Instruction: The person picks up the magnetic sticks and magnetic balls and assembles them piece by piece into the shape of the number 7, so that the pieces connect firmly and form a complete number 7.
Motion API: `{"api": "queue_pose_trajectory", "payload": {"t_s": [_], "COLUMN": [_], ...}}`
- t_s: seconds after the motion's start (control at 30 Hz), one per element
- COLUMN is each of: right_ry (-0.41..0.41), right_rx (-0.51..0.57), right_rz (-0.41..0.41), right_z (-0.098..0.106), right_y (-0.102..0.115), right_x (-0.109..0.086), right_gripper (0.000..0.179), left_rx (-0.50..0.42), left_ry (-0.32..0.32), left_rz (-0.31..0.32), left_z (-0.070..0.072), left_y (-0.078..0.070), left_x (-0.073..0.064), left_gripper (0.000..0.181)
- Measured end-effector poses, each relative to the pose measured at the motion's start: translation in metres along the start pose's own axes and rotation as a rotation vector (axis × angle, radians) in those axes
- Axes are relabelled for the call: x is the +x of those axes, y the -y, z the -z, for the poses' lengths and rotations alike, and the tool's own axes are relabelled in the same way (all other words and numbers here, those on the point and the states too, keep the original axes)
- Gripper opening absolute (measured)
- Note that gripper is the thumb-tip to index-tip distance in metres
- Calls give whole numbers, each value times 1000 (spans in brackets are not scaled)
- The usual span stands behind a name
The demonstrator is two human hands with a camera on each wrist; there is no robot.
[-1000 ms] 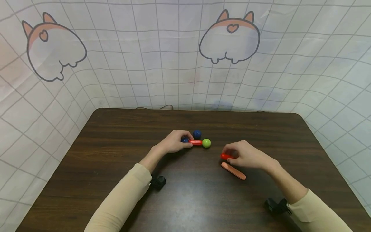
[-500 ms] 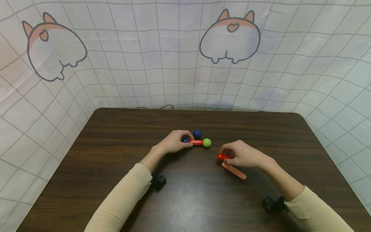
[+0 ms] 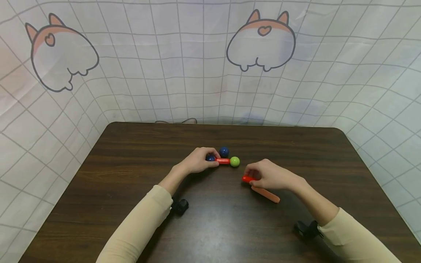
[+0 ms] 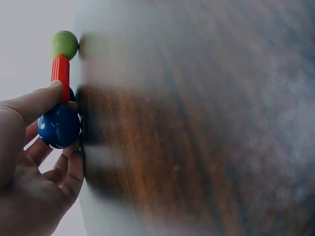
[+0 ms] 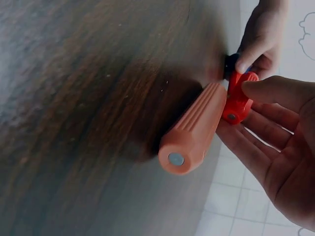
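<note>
My left hand (image 3: 197, 160) pinches a red ribbed rod (image 4: 60, 73) between thumb and fingers. At the rod's near end is a glossy blue ball (image 4: 59, 126), and at its far end a green ball (image 3: 235, 162). Just behind this piece sits another blue ball (image 3: 224, 152). My right hand (image 3: 273, 175) holds a second red rod (image 5: 238, 101), whose visible end carries a small metal disc. Beneath that hand an orange ribbed rod (image 5: 197, 125) lies on the table, also with a metal disc in its end.
Everything is on a dark wood-grain table (image 3: 138, 153). A white grid-patterned cloth (image 3: 204, 73) with cartoon prints hangs behind and beside it. Black wrist cameras (image 3: 179, 207) are worn near both sleeves.
My right hand has moved left with its red rod, toward the green ball, and now partly covers the orange rod's upper end. The left hand stays put.
</note>
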State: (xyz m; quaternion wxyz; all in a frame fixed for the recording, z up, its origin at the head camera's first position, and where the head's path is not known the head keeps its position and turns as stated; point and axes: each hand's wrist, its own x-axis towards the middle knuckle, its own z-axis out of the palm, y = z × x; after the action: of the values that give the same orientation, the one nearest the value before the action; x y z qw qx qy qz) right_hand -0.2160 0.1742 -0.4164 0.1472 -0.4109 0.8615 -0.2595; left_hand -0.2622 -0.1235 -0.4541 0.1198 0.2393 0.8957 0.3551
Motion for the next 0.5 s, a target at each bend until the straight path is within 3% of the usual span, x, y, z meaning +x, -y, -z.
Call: {"api": "queue_pose_trajectory", "payload": {"t_s": [0.5], "right_ry": [29], "right_rx": [1], "right_rz": [25], "right_z": [-5], "right_y": [7], "right_x": [13], "right_gripper": [17], "left_rx": [4], "left_ry": [-9], "left_rz": [4], "left_z": [-1], "left_y": [0], "left_x": [0], "left_gripper": [19]}}
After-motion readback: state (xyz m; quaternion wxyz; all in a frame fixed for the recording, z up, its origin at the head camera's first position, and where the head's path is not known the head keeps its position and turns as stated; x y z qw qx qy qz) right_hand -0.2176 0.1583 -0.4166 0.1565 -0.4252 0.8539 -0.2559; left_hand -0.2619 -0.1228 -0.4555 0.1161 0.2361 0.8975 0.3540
